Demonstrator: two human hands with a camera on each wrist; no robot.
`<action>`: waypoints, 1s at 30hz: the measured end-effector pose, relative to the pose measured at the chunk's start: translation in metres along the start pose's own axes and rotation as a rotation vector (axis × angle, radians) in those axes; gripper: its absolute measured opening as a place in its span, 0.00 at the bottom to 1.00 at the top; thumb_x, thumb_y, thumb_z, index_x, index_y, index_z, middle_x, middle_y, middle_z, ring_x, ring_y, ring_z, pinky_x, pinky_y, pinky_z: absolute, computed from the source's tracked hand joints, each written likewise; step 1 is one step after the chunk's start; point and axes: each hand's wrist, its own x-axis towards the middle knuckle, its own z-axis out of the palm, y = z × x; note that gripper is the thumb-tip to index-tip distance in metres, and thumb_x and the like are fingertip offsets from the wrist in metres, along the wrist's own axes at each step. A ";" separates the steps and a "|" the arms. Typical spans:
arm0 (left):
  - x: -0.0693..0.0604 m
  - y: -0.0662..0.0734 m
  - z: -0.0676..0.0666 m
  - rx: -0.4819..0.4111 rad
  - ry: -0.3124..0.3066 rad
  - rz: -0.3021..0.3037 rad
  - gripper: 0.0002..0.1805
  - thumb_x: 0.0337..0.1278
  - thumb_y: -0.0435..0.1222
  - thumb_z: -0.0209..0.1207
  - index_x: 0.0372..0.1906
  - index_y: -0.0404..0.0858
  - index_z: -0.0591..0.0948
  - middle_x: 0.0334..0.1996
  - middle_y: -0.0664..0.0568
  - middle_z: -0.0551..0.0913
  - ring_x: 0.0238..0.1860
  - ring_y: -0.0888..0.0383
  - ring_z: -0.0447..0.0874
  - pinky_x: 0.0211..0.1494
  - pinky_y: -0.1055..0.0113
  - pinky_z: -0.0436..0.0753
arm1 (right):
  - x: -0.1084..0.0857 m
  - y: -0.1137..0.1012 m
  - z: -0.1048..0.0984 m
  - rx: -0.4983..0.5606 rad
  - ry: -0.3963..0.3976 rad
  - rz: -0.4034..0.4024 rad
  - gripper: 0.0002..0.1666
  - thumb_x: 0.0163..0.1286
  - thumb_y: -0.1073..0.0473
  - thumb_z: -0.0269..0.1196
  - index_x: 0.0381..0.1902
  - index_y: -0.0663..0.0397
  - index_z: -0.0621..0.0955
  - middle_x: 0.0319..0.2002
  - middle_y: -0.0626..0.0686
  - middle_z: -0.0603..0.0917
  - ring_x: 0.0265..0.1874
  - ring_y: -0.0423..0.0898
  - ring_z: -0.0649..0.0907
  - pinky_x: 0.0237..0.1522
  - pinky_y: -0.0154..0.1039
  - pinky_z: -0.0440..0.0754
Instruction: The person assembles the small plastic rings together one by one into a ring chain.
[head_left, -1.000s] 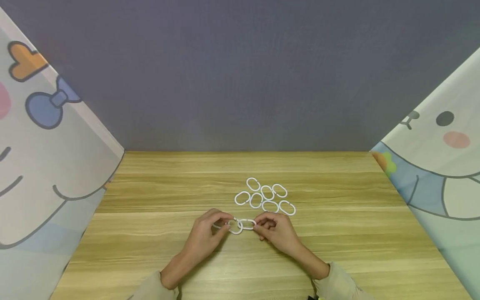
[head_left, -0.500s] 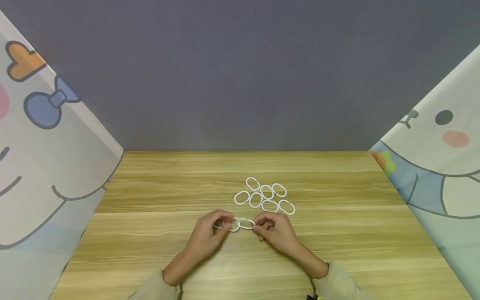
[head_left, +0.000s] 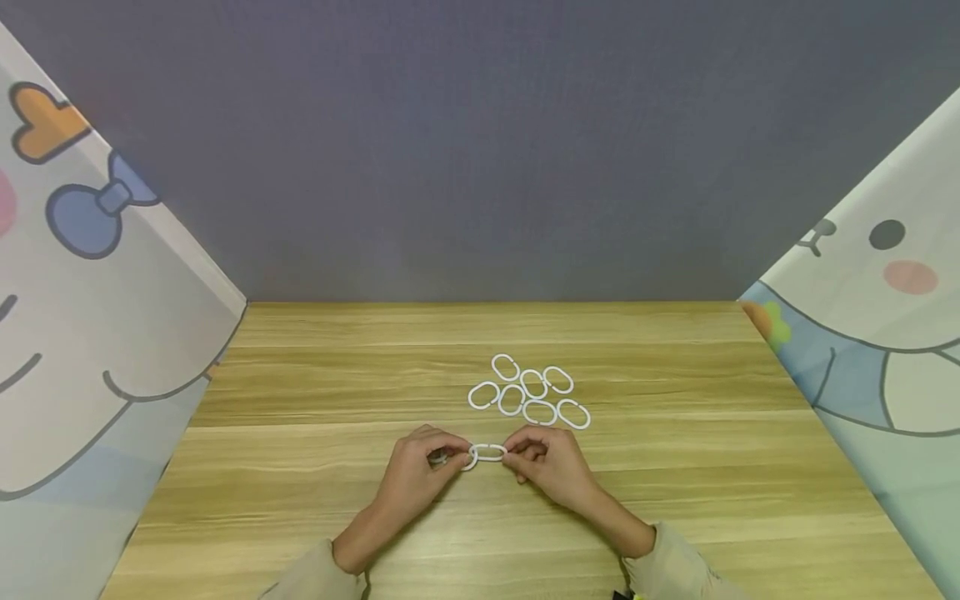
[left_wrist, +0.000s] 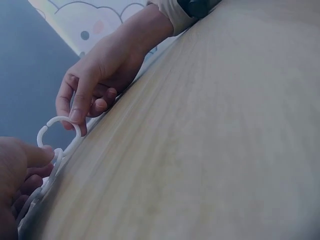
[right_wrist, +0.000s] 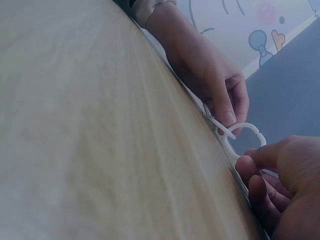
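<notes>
Between the hands, near the front of the wooden table, is a white oval plastic link (head_left: 491,446) with a small gap in its side. My right hand (head_left: 551,467) pinches its right end between thumb and forefinger. Its left end is hooked through a second white link (head_left: 470,463), which my left hand (head_left: 415,471) pinches between thumb and fingertips. More white chain trails under the left palm, partly hidden by the fingers. In the right wrist view the hooked link (right_wrist: 243,125) stands on edge, its gap (right_wrist: 258,133) facing up and away from the table.
Several loose white links (head_left: 539,412) lie in a cluster beyond the hands, slightly to the right. A grey panel (head_left: 487,167) rises at the table's back edge. Cartoon-printed sheets (head_left: 127,350) flank both sides of the wooden table (head_left: 315,358).
Both hands have shifted slightly; the linked pair moved a little left between them. The left fingertips now pinch the second link close to where the two links join, covering more of it.
</notes>
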 end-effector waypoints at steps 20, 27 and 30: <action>0.002 -0.001 0.005 0.006 0.068 -0.048 0.11 0.52 0.31 0.84 0.35 0.48 0.93 0.31 0.69 0.86 0.34 0.69 0.80 0.37 0.70 0.81 | -0.001 -0.004 -0.008 -0.039 0.006 -0.069 0.09 0.68 0.73 0.76 0.45 0.62 0.91 0.31 0.56 0.92 0.22 0.43 0.88 0.25 0.35 0.86; 0.002 -0.003 0.005 0.004 0.092 -0.035 0.11 0.53 0.30 0.83 0.36 0.46 0.92 0.31 0.67 0.86 0.34 0.69 0.80 0.37 0.70 0.81 | -0.005 -0.013 -0.017 -0.089 0.037 -0.075 0.10 0.68 0.71 0.77 0.46 0.58 0.91 0.33 0.54 0.93 0.22 0.42 0.87 0.24 0.34 0.84; 0.002 -0.002 0.004 -0.001 0.091 -0.036 0.11 0.54 0.30 0.82 0.36 0.46 0.92 0.31 0.66 0.87 0.34 0.69 0.80 0.38 0.70 0.82 | -0.007 -0.014 -0.021 -0.106 0.049 -0.081 0.10 0.68 0.71 0.77 0.46 0.59 0.91 0.34 0.54 0.93 0.23 0.40 0.86 0.24 0.34 0.84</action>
